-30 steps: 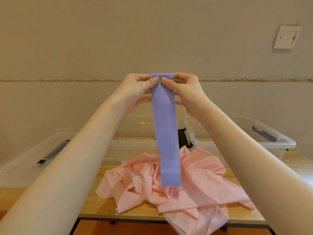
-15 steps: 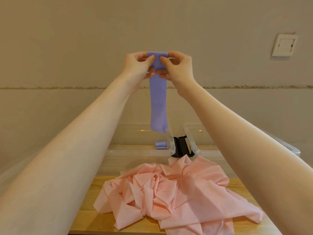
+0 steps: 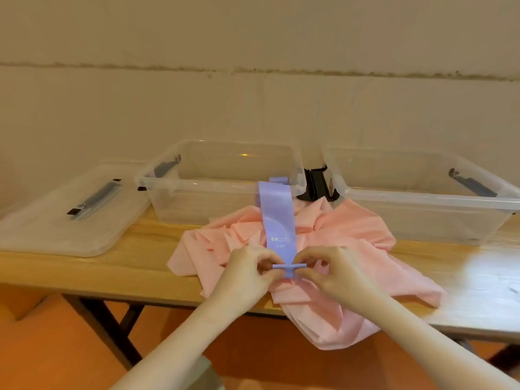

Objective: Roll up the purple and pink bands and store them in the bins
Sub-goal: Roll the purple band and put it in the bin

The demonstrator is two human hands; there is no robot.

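Note:
A purple band point(image 3: 277, 218) lies stretched over a crumpled pink band point(image 3: 332, 249) on the wooden table, its far end reaching the near wall of the left clear bin point(image 3: 197, 190). My left hand point(image 3: 247, 274) and my right hand point(image 3: 334, 274) pinch its near end, which is folded into a small roll between my fingertips. A rolled purple piece point(image 3: 278, 180) shows inside the left bin. The right clear bin point(image 3: 422, 198) stands beside it. The pink band hangs over the table's front edge.
A clear bin lid point(image 3: 70, 218) with a dark latch lies flat at the left of the table point(image 3: 135, 263). Black latches point(image 3: 316, 184) sit between the two bins. A beige wall rises behind. Orange floor shows below the table.
Both hands have come down from in front of the wall to the table. The purple band, hanging in the air before, now lies on the pink band with its near end folded.

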